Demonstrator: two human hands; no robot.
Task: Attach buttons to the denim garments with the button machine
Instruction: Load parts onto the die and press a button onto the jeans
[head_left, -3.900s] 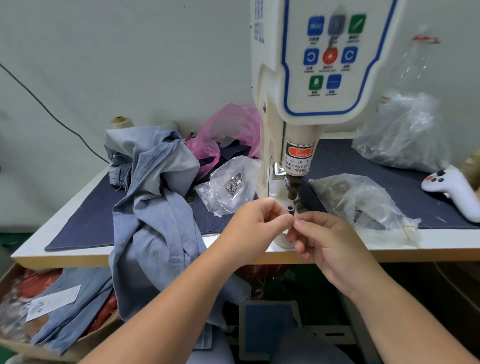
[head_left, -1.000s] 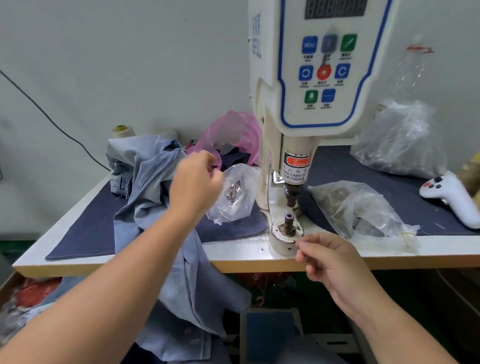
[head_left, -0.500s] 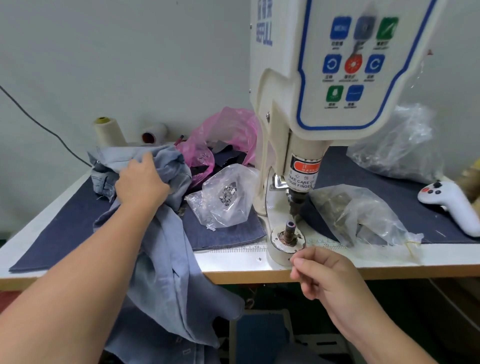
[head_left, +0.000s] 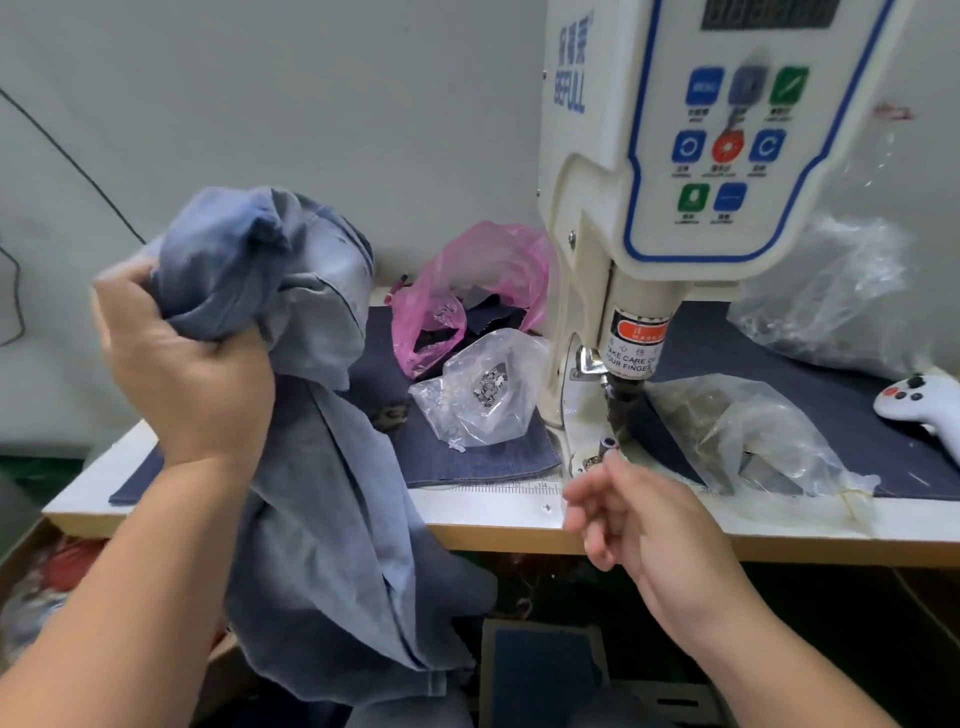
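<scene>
My left hand (head_left: 182, 379) grips a bunched fold of the light blue denim garment (head_left: 322, 499) and holds it lifted above the table's left side; the rest hangs over the front edge. The white button machine (head_left: 649, 218) stands at centre right, with its punch above the small round die (head_left: 607, 447). My right hand (head_left: 639, 525) hovers just in front of the die with loosely curled fingers and holds nothing that I can see. A clear bag of metal buttons (head_left: 483, 395) lies left of the machine.
A pink plastic bag (head_left: 467, 291) sits behind the button bag. More clear bags (head_left: 753, 436) lie right of the machine, with a white game controller (head_left: 919, 405) at the far right. A dark denim mat (head_left: 467, 457) covers the white table (head_left: 493, 509). A foot pedal (head_left: 540, 670) sits below.
My left hand has closed on the denim garment and lifted it up and toward me. My right hand has loosened and drawn slightly back from the die.
</scene>
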